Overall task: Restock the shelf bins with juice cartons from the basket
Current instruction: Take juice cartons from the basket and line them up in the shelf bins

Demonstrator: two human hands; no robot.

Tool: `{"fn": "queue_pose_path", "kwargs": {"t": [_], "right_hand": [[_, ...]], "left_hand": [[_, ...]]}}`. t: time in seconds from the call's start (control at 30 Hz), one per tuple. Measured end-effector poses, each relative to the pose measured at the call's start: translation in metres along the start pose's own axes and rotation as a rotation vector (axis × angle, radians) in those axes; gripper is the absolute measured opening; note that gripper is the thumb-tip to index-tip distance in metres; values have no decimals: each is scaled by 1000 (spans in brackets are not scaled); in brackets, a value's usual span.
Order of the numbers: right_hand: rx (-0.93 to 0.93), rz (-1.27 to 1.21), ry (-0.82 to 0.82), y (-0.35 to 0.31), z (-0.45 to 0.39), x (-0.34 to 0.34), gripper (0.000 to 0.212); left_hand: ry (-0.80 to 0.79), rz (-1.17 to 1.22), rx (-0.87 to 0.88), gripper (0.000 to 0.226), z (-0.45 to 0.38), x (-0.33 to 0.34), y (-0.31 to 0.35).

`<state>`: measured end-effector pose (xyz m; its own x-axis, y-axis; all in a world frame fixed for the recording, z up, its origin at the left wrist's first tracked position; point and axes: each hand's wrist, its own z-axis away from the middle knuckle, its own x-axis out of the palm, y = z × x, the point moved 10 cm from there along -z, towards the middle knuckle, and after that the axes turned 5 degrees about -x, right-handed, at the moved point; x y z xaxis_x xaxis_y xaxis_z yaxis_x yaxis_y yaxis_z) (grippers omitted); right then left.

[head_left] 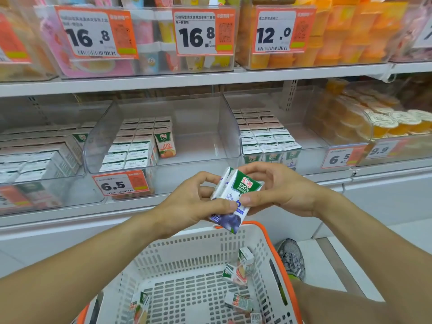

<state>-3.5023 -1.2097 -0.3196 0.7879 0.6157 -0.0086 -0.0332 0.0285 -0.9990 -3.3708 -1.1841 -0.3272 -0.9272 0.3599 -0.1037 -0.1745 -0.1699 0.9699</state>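
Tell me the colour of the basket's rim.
Orange, on the white plastic basket's rim; head view shows it best.

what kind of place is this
Most likely a supermarket or convenience store aisle: price tags clipped to clear shelf bins of juice cartons, and a white shopping basket below the hands.

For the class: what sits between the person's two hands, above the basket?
In the head view, blueberry juice cartons sit between the left hand and right hand, both gripping them above the basket.
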Motion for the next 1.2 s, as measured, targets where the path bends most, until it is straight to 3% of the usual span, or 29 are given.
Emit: {"fn": "queue_pose_path", "kwargs": {"t": [0.2,0.43,0.53,0.63,0.77,0.93,1.07,1.13,1.2], "right_hand": [[-1,104,19,-7,12,-16,91],[-135,161,10,-14,31,-35,69],[-323,251,189,-29,45,-59,67],[-543,379,463,-59,69,-90,69],[-722,531,677,-90,82,-131,68],[-582,905,757,-102,48,-196,65],[-374,1189,739,-94,1,-251,68],[-260,1265,691,-88,-28,-274,68],[-277,1322,622,-88,-58,-285,70]], "left_hand": [[40,-14,63,54,-5,15,13],[16,-98,77,49,-24,41,24],[12,-192,110,61,-37,52,41],[207,-351,225,81,-52,40,71],[595,-549,363,72,-66,7,86],[615,-794,205,102,-110,-8,56],[708,-1050,266,100,-114,-7,52],[733,-1057,306,99,-110,-8,54],[733,-1053,293,99,-110,-9,55]]}}
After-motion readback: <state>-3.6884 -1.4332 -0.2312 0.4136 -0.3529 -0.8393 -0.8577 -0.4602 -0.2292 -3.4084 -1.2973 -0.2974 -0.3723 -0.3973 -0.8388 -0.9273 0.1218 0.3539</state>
